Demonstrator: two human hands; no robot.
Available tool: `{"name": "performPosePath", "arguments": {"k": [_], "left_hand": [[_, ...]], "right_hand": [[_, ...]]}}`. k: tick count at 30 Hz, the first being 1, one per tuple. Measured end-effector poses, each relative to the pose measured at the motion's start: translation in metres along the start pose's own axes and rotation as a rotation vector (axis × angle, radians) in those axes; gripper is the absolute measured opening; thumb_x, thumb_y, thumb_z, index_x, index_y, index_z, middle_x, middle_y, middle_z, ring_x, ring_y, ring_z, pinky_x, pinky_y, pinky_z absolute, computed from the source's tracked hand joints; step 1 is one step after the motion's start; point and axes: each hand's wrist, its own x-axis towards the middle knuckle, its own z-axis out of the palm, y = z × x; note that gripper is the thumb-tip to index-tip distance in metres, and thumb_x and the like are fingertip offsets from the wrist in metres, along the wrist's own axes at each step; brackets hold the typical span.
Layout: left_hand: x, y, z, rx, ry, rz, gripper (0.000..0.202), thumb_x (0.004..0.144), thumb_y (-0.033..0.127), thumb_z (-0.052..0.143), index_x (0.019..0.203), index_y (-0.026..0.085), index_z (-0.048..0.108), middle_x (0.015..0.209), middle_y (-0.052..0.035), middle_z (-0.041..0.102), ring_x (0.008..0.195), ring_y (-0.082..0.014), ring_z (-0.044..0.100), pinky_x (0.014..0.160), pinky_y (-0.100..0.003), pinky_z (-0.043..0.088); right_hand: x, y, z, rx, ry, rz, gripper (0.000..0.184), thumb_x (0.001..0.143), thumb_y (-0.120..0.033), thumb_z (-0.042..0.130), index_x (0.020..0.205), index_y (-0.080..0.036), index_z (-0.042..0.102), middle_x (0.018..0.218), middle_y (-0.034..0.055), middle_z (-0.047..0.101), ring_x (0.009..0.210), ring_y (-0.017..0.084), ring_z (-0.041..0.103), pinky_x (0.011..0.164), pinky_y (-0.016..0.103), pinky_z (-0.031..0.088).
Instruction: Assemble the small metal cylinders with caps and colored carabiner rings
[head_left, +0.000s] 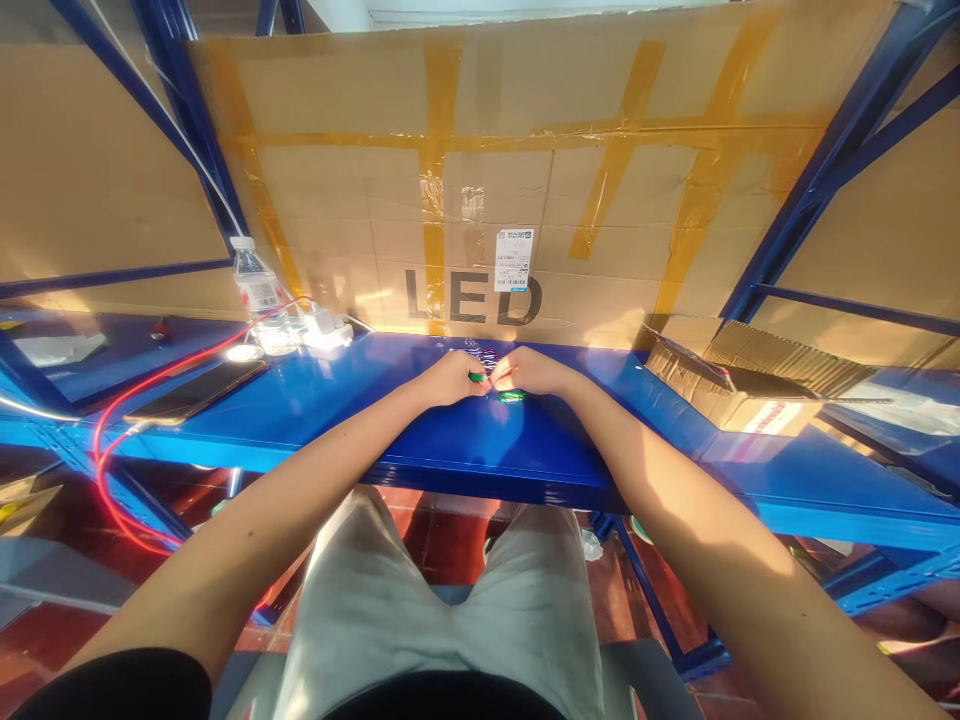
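My left hand [454, 379] and my right hand [531, 371] meet over the middle of the blue shelf top [480, 445], fingertips almost touching. Between the closed fingers of my left hand shows a small shiny green piece [477, 377], too small to name. My right hand is pinched; whatever is in its fingertips is hidden. A second glossy green piece [511, 396] lies on the surface just below my right fingers. Behind both hands is a little heap of shiny purple and silver bits [484, 355], partly covered by them.
A large taped cardboard sheet [337, 200] marked LED stands behind. To the left are a phone [196, 391] with a red cable [112, 410], a plastic bottle [259, 285] and a white charger [326, 330]. An open cardboard box [731, 390] sits at right.
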Motion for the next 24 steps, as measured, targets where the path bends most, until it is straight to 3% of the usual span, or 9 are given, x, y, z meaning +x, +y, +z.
{"name": "performPosePath", "arguments": {"k": [7,14,17,24], "left_hand": [[-0.001,-0.002,-0.006,-0.079,-0.083,0.015,0.007,0.072,0.021,0.079,0.073,0.014,0.078,0.078,-0.0041,0.076,0.079,-0.0204,0.070,0.079,-0.034,0.053],[-0.005,0.005,-0.011,-0.118,-0.094,-0.046,0.007,0.071,0.020,0.080,0.076,0.017,0.081,0.083,-0.0054,0.080,0.083,-0.0226,0.072,0.083,-0.036,0.055],[-0.006,0.007,-0.016,-0.102,-0.013,-0.100,0.007,0.074,0.021,0.075,0.078,0.017,0.078,0.082,-0.0040,0.078,0.081,-0.0204,0.070,0.081,-0.034,0.054],[-0.001,0.003,-0.019,-0.134,0.226,-0.231,0.013,0.090,0.030,0.059,0.083,0.020,0.061,0.082,-0.0016,0.065,0.079,-0.0180,0.061,0.074,-0.032,0.049]], "right_hand": [[-0.001,-0.006,0.005,-0.058,-0.009,-0.043,0.013,0.073,-0.021,0.068,0.076,-0.013,0.079,0.069,0.0006,0.067,0.069,0.015,0.055,0.068,0.028,0.043],[-0.001,-0.011,0.007,-0.027,0.021,0.002,0.007,0.071,-0.014,0.071,0.073,-0.015,0.078,0.075,0.0031,0.074,0.073,0.016,0.063,0.069,0.027,0.048],[-0.001,-0.011,0.008,-0.009,0.014,0.016,0.010,0.072,-0.013,0.073,0.078,-0.015,0.081,0.083,0.0055,0.079,0.079,0.019,0.068,0.073,0.027,0.051],[-0.004,-0.015,0.012,-0.070,-0.045,-0.043,0.024,0.080,-0.033,0.078,0.090,-0.011,0.082,0.090,0.0100,0.080,0.084,0.021,0.068,0.075,0.030,0.052]]}}
